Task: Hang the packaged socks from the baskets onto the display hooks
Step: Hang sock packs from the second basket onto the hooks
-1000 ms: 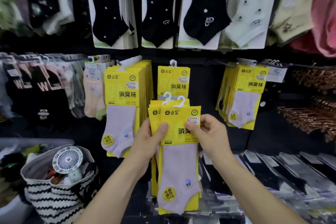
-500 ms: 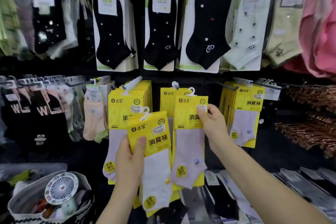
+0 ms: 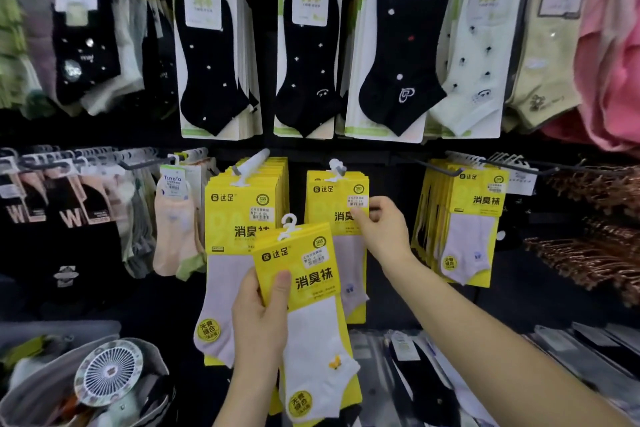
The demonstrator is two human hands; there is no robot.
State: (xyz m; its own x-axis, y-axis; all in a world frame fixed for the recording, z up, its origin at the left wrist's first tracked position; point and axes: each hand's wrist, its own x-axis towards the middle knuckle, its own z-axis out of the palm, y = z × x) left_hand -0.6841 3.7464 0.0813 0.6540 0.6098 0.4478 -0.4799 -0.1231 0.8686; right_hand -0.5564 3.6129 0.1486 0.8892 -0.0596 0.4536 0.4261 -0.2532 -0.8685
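My left hand [image 3: 259,319] grips a yellow sock pack with a white sock [image 3: 304,288] by its left edge, thumb on the front, its white hanger free in the air. My right hand [image 3: 382,229] pinches the right edge of another yellow sock pack [image 3: 332,204], which hangs on the middle display hook [image 3: 337,166]. A thick stack of the same yellow packs [image 3: 242,204] hangs on the hook to the left, and another stack [image 3: 474,215] hangs on the right.
Black and pale socks on cards [image 3: 304,52] hang in the row above. Dark and peach socks [image 3: 173,225] hang at the left. A striped bag with a small white fan [image 3: 107,371] stands at the bottom left. Copper hangers [image 3: 588,253] are at the right; flat dark packs [image 3: 433,374] lie below.
My right hand carried one pack up from the bundle and its hanger now sits on the middle hook. My left hand stayed lower with the remaining pack. The view tilted upward.
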